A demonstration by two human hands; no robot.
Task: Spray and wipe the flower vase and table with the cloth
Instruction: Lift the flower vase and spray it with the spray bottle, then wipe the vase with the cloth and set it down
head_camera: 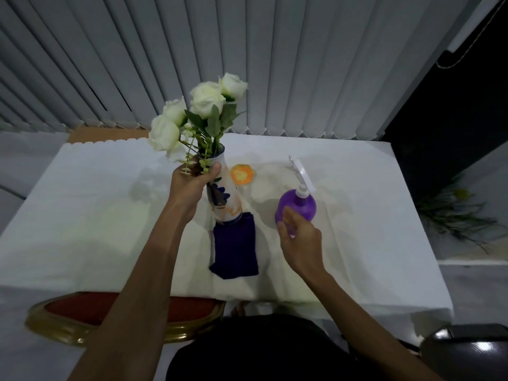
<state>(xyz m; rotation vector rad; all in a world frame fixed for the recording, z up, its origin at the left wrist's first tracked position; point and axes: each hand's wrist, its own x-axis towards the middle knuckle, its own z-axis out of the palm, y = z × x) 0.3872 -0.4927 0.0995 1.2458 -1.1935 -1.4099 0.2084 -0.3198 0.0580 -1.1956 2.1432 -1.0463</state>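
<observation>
Vase point(226, 198) tilted, neck gripped by left hand point(192, 182), fingers wrapped around it, white roses point(192, 114) on top | base over dark blue cloth point(235, 247) on white counter point(82, 215) | right hand point(298, 237) fingers loosely spread against purple spray bottle point(298, 207) | orange hexagon coaster point(242, 175) behind vase | red chair point(82, 306) near counter edge

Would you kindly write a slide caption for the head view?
Left hand grips the tilted flower vase above the blue cloth while the right hand reaches the purple spray bottle.
</observation>
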